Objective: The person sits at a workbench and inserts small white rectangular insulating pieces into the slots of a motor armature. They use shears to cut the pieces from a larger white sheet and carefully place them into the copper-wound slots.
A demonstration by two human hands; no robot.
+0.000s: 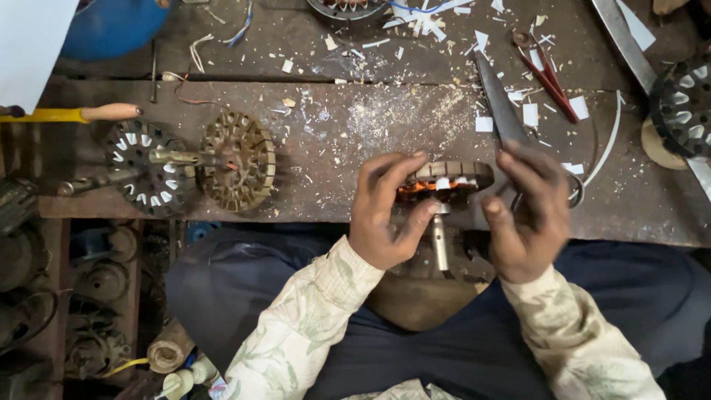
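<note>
Blue drum (111,26), red-handled scissors (548,74), yellow tool handle (44,115), leaf-patterned cream sleeves (311,326)

We are looking over a rusty workbench (355,126) scattered with white paper scraps (529,113). At nine o'clock two slotted motor cores (194,164) are sitting side by side on one shaft. At ten o'clock a yellow tool with a wooden handle (74,114) is lying flat, and a blue drum (111,26) is peeking in at eleven. Red-handled scissors (546,74) are resting at one o'clock, another dark core (683,107) at two.
</note>
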